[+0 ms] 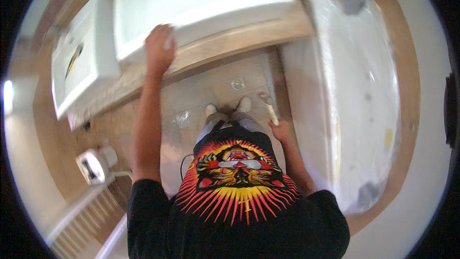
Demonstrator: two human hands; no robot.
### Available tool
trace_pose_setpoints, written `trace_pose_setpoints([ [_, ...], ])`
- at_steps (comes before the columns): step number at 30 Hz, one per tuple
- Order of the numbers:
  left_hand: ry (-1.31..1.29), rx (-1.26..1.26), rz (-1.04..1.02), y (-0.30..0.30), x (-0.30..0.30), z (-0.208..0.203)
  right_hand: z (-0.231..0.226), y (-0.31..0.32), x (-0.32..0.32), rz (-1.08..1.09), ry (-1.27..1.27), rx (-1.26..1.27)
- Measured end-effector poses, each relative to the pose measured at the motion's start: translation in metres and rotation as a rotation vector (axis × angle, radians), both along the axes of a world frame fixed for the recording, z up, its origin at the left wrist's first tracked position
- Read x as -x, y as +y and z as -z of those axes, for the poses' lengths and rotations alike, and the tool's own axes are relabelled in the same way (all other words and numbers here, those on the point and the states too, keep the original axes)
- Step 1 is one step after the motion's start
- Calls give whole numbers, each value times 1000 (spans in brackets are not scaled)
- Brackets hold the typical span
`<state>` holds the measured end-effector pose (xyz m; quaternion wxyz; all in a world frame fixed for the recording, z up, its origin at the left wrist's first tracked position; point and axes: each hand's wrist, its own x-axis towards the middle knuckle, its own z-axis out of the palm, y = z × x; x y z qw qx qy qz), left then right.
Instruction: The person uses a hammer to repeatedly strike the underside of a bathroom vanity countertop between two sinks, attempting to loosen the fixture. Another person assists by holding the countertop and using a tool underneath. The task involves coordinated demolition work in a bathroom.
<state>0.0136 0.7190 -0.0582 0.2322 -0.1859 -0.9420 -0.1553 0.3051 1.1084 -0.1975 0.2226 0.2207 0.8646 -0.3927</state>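
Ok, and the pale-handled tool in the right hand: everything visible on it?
The slim, pale cream-handled tool has a straight handle and a wider greyish head at its far end; blur hides its exact type and material. The person's bare right hand grips the near end of the handle. The head points away from the body and slightly left, appearing in the picture just right of the right white shoe. No other contact is discernible.

A brown band, then a pale wall [432,91], run to the right of the long plastic-covered tub [357,81]. Left of the tub are a pale floor [203,79] with a round drain [237,84] and a wooden counter [282,25]; well left of it, a slatted white rack [82,218] and a bright light [8,97].
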Motion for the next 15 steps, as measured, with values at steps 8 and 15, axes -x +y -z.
trace_pose_setpoints([
  [8, -474, -256, -374, -75, -167, 95, 125, 46, -55, -199, -346, -191],
  [15, -1251, -510, -910, -116, -432, 205, 141, 19, 25, -545, -431, -243],
])
